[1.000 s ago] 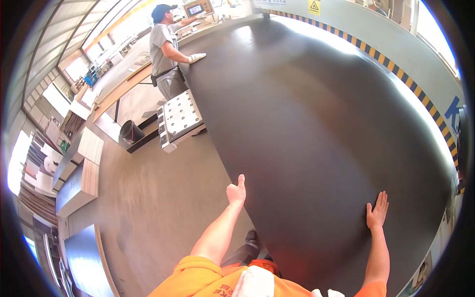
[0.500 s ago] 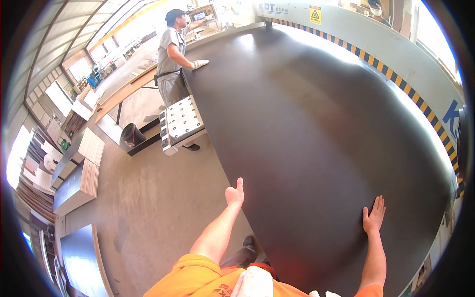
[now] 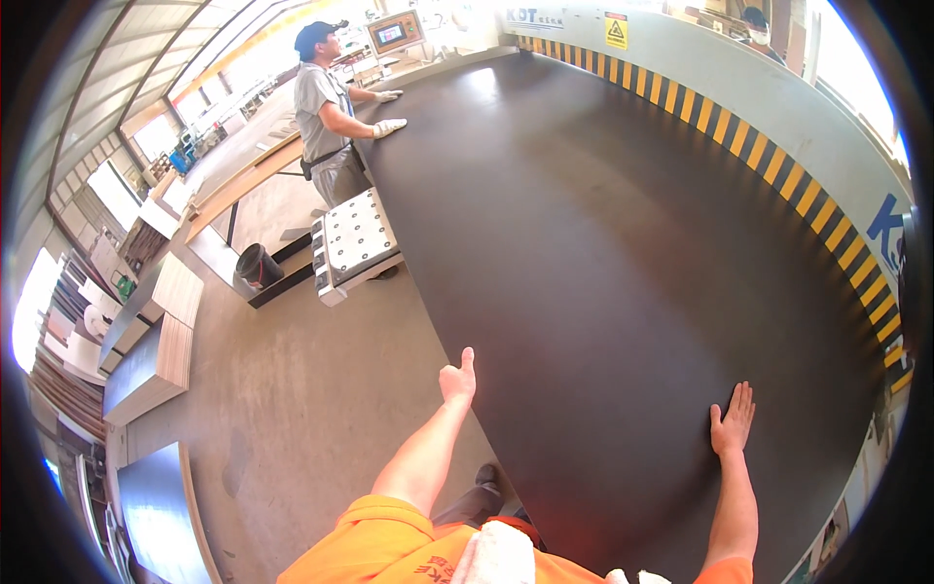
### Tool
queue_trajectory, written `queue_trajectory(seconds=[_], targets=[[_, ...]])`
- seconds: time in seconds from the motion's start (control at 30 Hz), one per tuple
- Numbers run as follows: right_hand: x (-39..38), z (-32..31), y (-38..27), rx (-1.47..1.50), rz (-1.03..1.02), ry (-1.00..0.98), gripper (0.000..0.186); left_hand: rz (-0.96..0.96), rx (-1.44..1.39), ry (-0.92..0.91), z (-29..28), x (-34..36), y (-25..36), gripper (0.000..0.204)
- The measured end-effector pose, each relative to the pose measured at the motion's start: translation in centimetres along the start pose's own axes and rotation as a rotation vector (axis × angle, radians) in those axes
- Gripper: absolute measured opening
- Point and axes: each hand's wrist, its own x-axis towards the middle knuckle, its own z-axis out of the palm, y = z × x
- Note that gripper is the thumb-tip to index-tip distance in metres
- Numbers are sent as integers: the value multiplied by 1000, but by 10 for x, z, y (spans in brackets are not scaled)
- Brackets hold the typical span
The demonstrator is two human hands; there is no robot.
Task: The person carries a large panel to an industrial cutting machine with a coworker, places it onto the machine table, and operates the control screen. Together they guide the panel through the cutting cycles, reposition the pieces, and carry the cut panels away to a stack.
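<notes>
A large dark board (image 3: 603,292) with a smooth surface lies flat before me, running from close to my body to the far end. My left hand (image 3: 457,380) is at its left edge, fingers curled in and one digit pointing forward along the edge. It appears to grip the rim, though its underside is hidden. On the right, my right hand (image 3: 733,419) rests palm down on the top face with the fingers stretched out.
A pale machine beam (image 3: 681,63) with a yellow-black striped strip (image 3: 778,170) spans the board's far right side. A co-worker (image 3: 326,117) stands far left, both gloved hands on the board. Nearby are a white perforated support table (image 3: 356,236), a black bucket (image 3: 259,265) and stacked panels (image 3: 156,355).
The striped strip shows wider and the bright gap between it and the board is gone. The co-worker's hand has come down from the control screen to the board. My hands have barely moved.
</notes>
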Motion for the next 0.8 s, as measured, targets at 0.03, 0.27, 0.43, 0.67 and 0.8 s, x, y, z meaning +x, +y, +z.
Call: queue_trajectory(seconds=[0.03,0.27,0.43,0.67,0.8], targets=[[0,1,0,-2,-2,-6,77,-2,-1,-1,0,-1,2,84],[4,3,1,-8,-10,18,77,-14,-36,24,-1,-7,7,81],[5,10,4,-24,-9,49,73,10,-48,17,-3,-9,8,80],[19,34,-108,-74,199,45,75,57,-87,-2,4,-11,-1,78],[20,40,-246,-11,-39,6,79,99,-320,-142,-9,-14,-8,68]])
